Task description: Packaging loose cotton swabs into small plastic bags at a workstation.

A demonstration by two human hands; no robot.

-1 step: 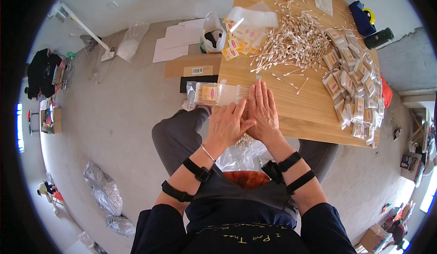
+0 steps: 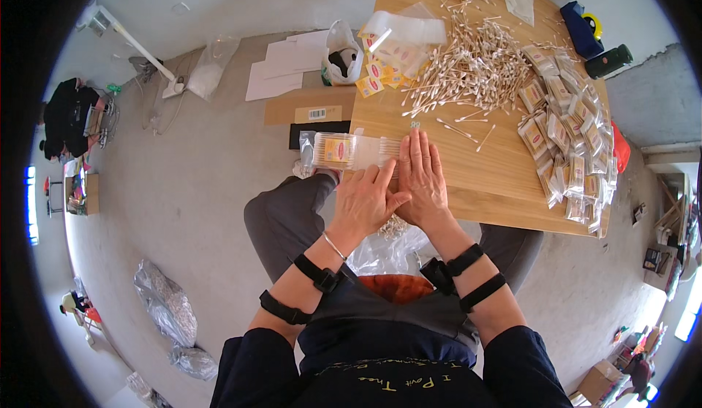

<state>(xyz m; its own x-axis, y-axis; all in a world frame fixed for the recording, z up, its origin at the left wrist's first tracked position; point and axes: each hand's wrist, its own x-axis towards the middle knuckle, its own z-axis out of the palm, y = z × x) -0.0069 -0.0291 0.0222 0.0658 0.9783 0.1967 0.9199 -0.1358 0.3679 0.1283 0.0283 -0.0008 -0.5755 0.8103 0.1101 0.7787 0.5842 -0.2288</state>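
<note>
A clear plastic packet (image 2: 354, 145) lies across the near left corner of the table. A row of cotton swabs and a yellow label card (image 2: 336, 150) show in its left part. More swabs (image 2: 389, 148) lie side by side at the packet's right, against my right hand (image 2: 423, 181). That hand rests flat with its fingers stretched out and close together, covering what is under it. My left hand (image 2: 363, 197) lies just below the packet, fingers extended, its thumb and forefinger touching the right hand. No grip shows in either hand.
Loose cotton swabs (image 2: 475, 64) form a big heap on the wooden table (image 2: 497, 181). Filled packets (image 2: 570, 130) are piled at the right. Yellow cards (image 2: 376, 74) and clear bags (image 2: 406, 28) lie at the far left. Below the table edge, a plastic bag (image 2: 384, 254) sits in my lap.
</note>
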